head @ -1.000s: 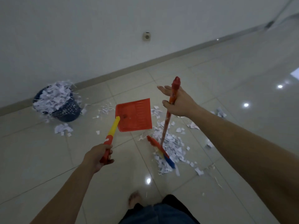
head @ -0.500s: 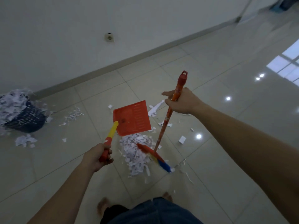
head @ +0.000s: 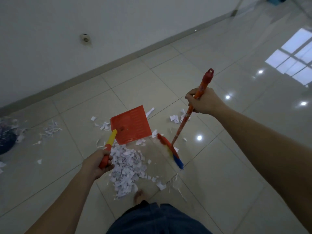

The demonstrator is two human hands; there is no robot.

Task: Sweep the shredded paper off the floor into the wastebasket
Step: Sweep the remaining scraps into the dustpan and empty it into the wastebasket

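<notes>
Two hands work here. At far left sits the wastebasket (head: 6, 139); left hand (head: 97, 163) fingers grasp the dustpan (head: 130, 126) handle above the shredded paper (head: 125, 168) pile on the floor (head: 228, 174); right hand (head: 205, 100) fingers grasp the broom (head: 183, 124).

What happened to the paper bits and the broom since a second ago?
The broom swept the main paper pile leftward, so it now lies under the dustpan's handle beside the left hand. The right hand, earlier open-fingered on the broom handle, now grips it fully. The left hand's grip on the dustpan stayed the same.
</notes>
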